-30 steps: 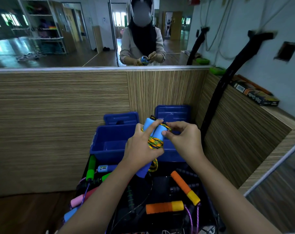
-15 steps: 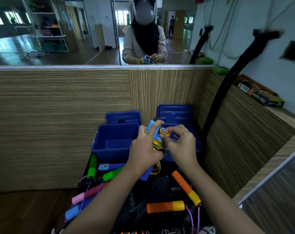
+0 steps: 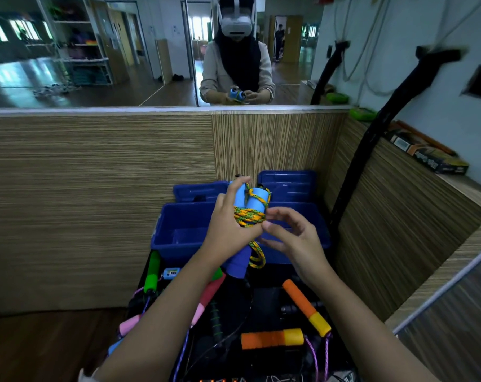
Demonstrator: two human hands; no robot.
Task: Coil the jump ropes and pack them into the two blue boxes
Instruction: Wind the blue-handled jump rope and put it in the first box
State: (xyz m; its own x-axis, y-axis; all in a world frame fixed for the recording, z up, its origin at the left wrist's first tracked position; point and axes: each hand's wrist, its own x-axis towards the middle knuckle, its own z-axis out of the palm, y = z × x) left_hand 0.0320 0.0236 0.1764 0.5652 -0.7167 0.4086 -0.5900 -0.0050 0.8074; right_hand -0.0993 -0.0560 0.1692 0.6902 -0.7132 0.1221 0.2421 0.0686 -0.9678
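Note:
My left hand [image 3: 229, 228] grips a jump rope with two light blue foam handles [image 3: 257, 199] held side by side, its yellow-green-orange cord [image 3: 247, 216] wound around them. A loop of the cord hangs below the hand. My right hand [image 3: 291, 238] hovers just right of the bundle, fingers loosely curled, its fingertips near the cord and holding nothing I can make out. Behind the hands stand two open blue boxes, the left one [image 3: 178, 230] empty where visible, the right one [image 3: 313, 216] mostly hidden by my hands.
Loose ropes lie on a black surface [image 3: 266, 301] below: orange-yellow handles [image 3: 305, 307], another orange-yellow handle [image 3: 272, 339], a green handle [image 3: 152, 271], pink handles [image 3: 206, 301]. Two blue lids [image 3: 287, 186] lean against the wooden wall. A black pole [image 3: 371, 139] stands at the right.
My right hand has let go of the cord near the handle tops and dropped lower to the right of the bundle. The left hand keeps its grip on the handles.

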